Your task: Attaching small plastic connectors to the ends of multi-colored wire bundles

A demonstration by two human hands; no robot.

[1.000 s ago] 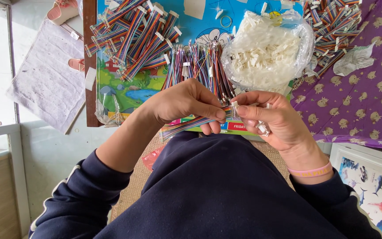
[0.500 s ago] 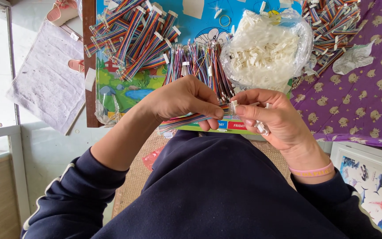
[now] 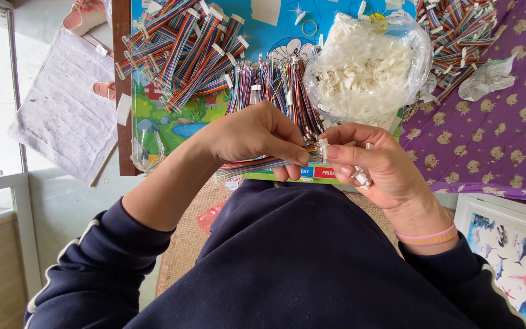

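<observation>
Your left hand (image 3: 257,137) and right hand (image 3: 378,164) meet over the worktop's (image 3: 330,24) near edge, a ribbon cable (image 3: 263,164) between them. Behind them lie loose cables (image 3: 275,82); a bag of connectors (image 3: 366,67) sits behind your right hand, finished bundles (image 3: 184,49) far left.

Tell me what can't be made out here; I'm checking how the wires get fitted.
Head view only:
- Where the wires meet the white connector: covered by the fingertips of the left hand and right hand, and too small to tell.
- White pieces in the right palm: mostly hidden by curled fingers.
- Bag of connectors: single parts blur behind the plastic.
- Wire pile at top right: cut off by the top edge.
</observation>
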